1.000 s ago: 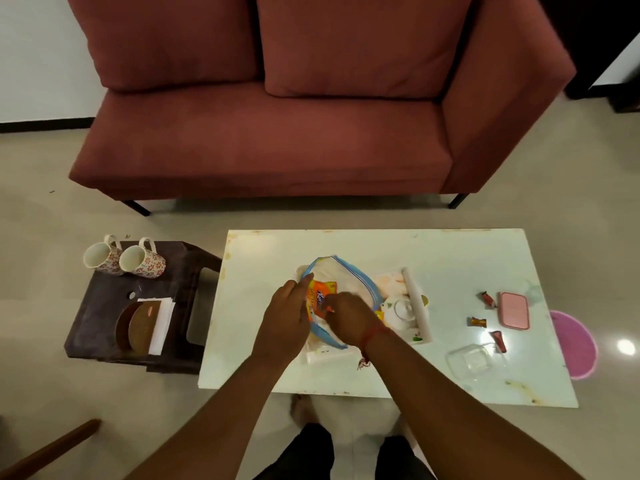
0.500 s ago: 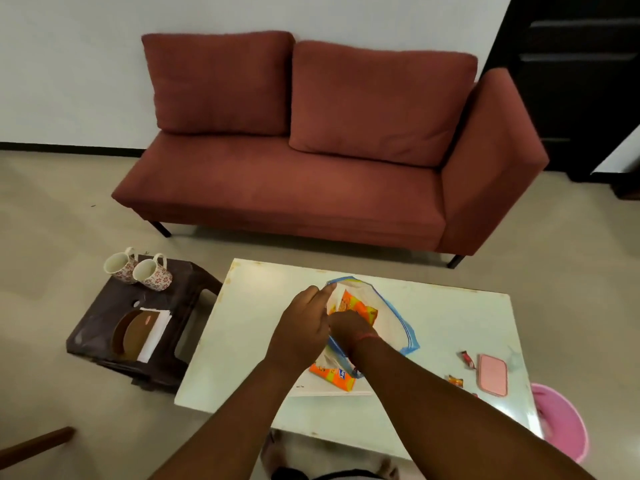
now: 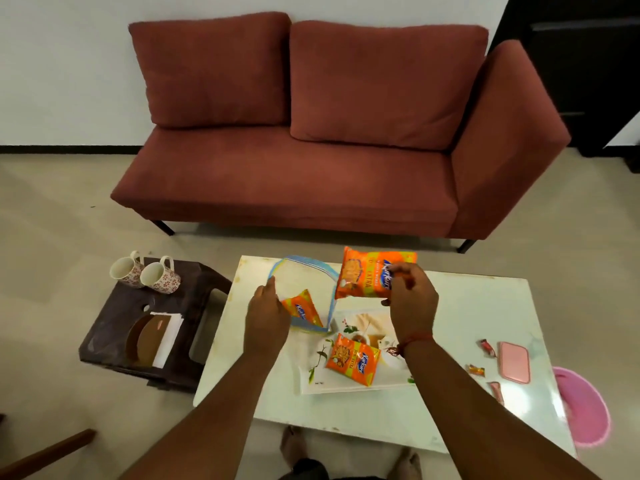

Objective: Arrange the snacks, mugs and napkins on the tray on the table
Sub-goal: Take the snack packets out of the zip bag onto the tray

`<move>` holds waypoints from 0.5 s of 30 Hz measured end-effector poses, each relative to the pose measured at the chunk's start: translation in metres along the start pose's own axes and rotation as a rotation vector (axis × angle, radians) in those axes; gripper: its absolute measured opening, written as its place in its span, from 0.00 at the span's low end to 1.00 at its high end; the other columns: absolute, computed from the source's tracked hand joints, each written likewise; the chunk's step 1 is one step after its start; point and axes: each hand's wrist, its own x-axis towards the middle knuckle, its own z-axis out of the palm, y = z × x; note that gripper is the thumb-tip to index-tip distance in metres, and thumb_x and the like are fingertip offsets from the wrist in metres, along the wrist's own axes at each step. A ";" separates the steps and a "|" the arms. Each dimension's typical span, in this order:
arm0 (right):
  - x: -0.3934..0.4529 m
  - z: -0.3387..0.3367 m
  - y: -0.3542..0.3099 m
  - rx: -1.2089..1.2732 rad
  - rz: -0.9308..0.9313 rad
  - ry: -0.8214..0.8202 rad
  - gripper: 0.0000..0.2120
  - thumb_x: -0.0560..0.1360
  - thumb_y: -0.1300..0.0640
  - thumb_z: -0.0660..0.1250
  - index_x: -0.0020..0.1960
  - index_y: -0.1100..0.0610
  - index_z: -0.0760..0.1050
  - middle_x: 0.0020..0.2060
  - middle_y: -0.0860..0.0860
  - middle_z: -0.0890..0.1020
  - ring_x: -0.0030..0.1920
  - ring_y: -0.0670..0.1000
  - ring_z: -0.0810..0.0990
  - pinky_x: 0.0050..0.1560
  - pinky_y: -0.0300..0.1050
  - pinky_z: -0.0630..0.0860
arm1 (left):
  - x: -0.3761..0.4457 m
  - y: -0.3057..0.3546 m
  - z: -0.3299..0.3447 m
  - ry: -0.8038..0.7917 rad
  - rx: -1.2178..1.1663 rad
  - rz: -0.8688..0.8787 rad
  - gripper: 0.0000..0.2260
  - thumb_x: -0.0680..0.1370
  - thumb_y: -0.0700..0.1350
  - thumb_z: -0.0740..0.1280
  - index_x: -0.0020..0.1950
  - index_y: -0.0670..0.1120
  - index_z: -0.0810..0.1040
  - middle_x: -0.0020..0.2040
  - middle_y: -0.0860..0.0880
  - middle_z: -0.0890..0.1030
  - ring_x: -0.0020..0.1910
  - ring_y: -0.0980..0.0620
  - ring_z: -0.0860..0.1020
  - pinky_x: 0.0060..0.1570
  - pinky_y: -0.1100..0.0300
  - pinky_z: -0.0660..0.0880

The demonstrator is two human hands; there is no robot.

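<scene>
My right hand [image 3: 410, 303] holds an orange snack packet [image 3: 370, 277] up in the air above the white table [image 3: 467, 306]. My left hand [image 3: 265, 315] grips the edge of a clear zip bag with a blue rim [image 3: 304, 271]; a second orange packet [image 3: 301, 311] shows inside it. A third orange packet [image 3: 353, 363] lies on the printed white tray [image 3: 311, 379] in front of me. Two floral mugs [image 3: 145, 273] lie on their sides on the dark stool [image 3: 114, 334] to the left, near white napkins [image 3: 169, 336] and brown coasters.
A red sofa [image 3: 311, 161] stands behind the table. On the table's right lie a pink case [image 3: 515, 362] and several small wrapped candies [image 3: 476, 370]. A pink bin [image 3: 585, 410] sits on the floor at the right. My feet show under the near edge.
My right hand has pulled an orange packet out of the zip bag and lifted it. One packet now lies on the tray. The camera has tilted up.
</scene>
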 end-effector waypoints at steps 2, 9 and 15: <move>-0.004 0.005 0.025 0.040 0.121 0.084 0.13 0.77 0.61 0.60 0.44 0.46 0.78 0.47 0.46 0.81 0.46 0.47 0.82 0.32 0.43 0.82 | 0.005 -0.019 -0.001 -0.003 0.002 -0.025 0.20 0.82 0.44 0.58 0.75 0.42 0.65 0.62 0.40 0.75 0.60 0.44 0.76 0.55 0.51 0.77; -0.030 0.064 0.145 -0.203 0.629 -0.003 0.13 0.74 0.64 0.65 0.56 0.52 0.79 0.53 0.54 0.83 0.45 0.52 0.77 0.41 0.40 0.71 | 0.017 -0.090 0.001 -0.080 0.060 -0.027 0.21 0.83 0.44 0.59 0.76 0.46 0.63 0.62 0.45 0.75 0.53 0.58 0.72 0.44 0.64 0.74; -0.043 0.108 0.208 0.027 0.834 -0.033 0.20 0.76 0.72 0.61 0.64 0.57 0.76 0.64 0.60 0.77 0.60 0.64 0.77 0.58 0.58 0.77 | 0.024 -0.133 0.001 -0.155 0.066 0.130 0.23 0.83 0.50 0.54 0.78 0.49 0.59 0.61 0.50 0.72 0.56 0.57 0.72 0.54 0.61 0.74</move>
